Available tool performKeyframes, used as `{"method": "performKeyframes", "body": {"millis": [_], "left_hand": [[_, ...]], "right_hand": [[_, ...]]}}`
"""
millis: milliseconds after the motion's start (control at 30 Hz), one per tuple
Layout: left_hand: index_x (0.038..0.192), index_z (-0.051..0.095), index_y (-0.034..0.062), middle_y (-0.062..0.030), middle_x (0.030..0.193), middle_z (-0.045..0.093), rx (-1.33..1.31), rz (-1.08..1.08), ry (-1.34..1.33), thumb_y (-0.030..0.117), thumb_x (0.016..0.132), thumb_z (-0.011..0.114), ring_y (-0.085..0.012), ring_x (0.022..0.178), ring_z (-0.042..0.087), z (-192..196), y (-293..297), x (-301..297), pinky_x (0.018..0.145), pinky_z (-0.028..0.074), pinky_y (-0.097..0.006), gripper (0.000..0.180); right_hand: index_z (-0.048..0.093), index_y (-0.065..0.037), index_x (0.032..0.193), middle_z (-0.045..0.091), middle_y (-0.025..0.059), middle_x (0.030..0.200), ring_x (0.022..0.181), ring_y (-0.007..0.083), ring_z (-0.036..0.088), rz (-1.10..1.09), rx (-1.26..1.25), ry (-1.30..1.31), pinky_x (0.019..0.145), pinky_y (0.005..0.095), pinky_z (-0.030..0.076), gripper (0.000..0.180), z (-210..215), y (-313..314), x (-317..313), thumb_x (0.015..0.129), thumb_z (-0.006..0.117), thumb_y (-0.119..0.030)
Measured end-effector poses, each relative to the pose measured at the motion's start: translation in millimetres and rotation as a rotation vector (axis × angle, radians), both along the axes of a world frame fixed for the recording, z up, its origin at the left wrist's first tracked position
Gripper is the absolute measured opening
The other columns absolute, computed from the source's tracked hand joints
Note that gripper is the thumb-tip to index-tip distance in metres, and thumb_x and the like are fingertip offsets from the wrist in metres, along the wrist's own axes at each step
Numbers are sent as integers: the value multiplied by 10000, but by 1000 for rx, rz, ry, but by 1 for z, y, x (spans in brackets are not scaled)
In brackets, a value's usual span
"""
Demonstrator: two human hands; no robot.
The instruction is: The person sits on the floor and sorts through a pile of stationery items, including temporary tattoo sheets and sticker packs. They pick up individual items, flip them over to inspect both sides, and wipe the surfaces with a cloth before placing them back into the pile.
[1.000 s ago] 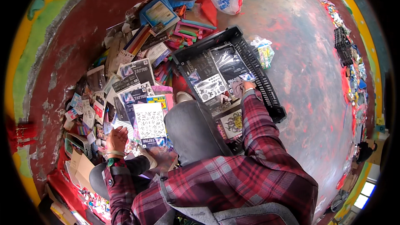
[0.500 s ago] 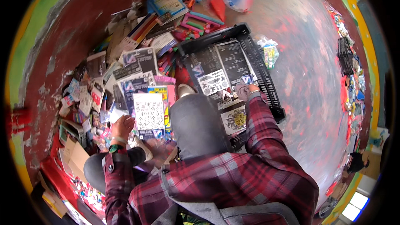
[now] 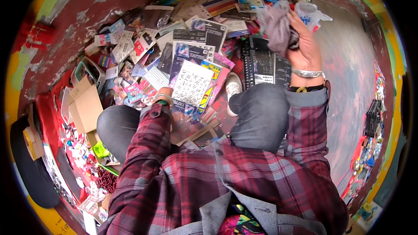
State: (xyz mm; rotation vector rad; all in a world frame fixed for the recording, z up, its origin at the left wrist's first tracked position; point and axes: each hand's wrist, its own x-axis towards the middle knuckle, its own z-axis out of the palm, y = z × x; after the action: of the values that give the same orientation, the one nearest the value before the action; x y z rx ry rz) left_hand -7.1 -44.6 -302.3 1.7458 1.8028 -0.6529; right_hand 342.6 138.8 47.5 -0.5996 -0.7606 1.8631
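Observation:
High at the right, my right hand grips a crumpled grey-mauve cloth, raised over the black plastic crate. Dark printed sheets lie in that crate, partly hidden by my hand and knee. My left hand is low beside my left knee, its fingers mostly hidden. Just beyond it lies a white lined card. To its right, a white sheet with black lettering designs rests on dark tattoo-style packs, with a yellow-and-blue pack beside it.
A heap of packets and cards spreads along the painted wall. At the left stand an open cardboard box and a basket. A white plastic bag sits past the crate. Small goods line the far right edge.
My right hand has lifted the cloth up and away from the sheets in the crate. My left hand has drawn in nearer the lettered sheet. The whole view has swung left.

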Motion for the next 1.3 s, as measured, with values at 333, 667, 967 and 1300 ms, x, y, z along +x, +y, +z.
{"method": "performKeyframes", "body": {"millis": [333, 667, 967, 1300], "left_hand": [[1138, 549, -44, -241, 1115, 587, 317, 965, -352, 335, 672, 762, -356, 1057, 561, -19, 9, 44, 910, 444, -371, 637], [1090, 572, 60, -142, 1113, 566, 549, 863, -238, 290, 651, 755, -339, 1093, 494, -25, 72, 49, 882, 439, -423, 529], [968, 568, 61, -136, 1004, 620, 476, 882, -82, 191, 685, 643, -348, 986, 558, -46, 92, 47, 841, 455, -421, 320], [932, 697, 38, -97, 852, 690, 168, 945, -928, 113, 683, 762, -179, 790, 645, -6, 96, 22, 718, 492, -290, 268]], "right_hand": [[568, 9, 1105, 643, 66, 999, 906, 150, 614, 57, -226, -78, 833, 269, 474, 242, -46, -11, -94, 866, 534, -21], [542, 24, 1118, 626, 76, 1018, 924, 160, 610, 83, -275, -154, 851, 280, 476, 268, -38, -12, -95, 855, 508, -13], [521, 34, 1164, 625, 84, 1039, 941, 149, 608, 145, -293, -152, 854, 277, 477, 288, -38, -8, -92, 882, 505, -20], [514, 43, 1173, 624, 67, 1020, 878, 134, 610, 124, -248, -179, 808, 251, 477, 315, -44, -10, -90, 863, 531, -7]]}}
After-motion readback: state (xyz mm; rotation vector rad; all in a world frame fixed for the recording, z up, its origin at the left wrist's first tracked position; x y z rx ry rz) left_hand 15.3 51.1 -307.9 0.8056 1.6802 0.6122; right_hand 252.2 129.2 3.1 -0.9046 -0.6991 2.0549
